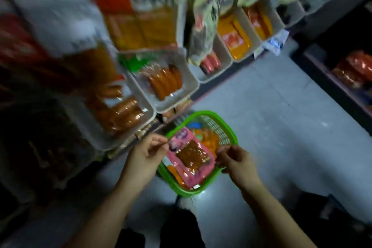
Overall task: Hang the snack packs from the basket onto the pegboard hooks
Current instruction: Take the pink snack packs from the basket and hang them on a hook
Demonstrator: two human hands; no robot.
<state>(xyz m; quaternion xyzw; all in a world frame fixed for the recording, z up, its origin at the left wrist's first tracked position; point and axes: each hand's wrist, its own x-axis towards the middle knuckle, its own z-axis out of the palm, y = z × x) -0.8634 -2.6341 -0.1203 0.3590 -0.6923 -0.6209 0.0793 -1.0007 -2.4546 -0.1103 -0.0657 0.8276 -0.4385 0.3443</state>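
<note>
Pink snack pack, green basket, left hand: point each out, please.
pink snack pack (190,157): head view, on its clear window.
green basket (228,127): head view, on its far right rim.
left hand (146,154): head view, on its back.

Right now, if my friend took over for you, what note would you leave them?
Left hand: pinches the top corner of the pink snack pack.
Right hand: fingers curled at the pack's other edge; too blurry to tell whether it grips it.
The pack sits over the green basket on the floor, not lifted clear. Orange packs lie under it in the basket.
Done: some packs already hang above the white bins; the picture is blurry there.
Left: lift the pink pack, hang it on a hook, then hang the rest.
</note>
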